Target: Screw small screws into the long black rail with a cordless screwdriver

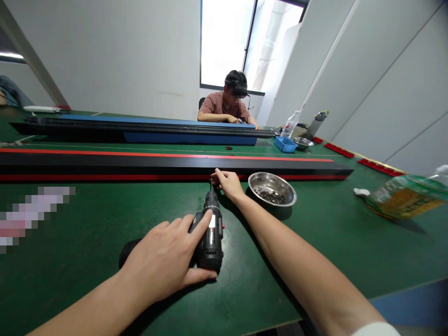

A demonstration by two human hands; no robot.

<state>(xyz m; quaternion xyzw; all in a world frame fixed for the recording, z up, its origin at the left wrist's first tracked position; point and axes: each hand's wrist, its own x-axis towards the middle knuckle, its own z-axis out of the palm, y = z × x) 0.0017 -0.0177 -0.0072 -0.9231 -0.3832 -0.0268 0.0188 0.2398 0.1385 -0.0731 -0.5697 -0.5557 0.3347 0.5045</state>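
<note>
A black cordless drill (212, 233) lies on its side with my left hand (168, 252) wrapped over its body. Its bit points away from me at the near face of a long black bar (157, 164) with red strips along it. Close to the bit tip, my right hand (228, 183) is closed, fingertips against the bar's near side. Whatever those fingers pinch is too small to make out. Just right of that hand stands a steel bowl (292, 198) holding many small dark screws (271, 196).
Across the green table (332, 247), a person (224, 105) sits behind more long dark bars (150, 128) and blue pieces. A blue basket (285, 144), another metal bowl (303, 143) and bottles are at the back right. A large labelled plastic container (406, 196) lies at right.
</note>
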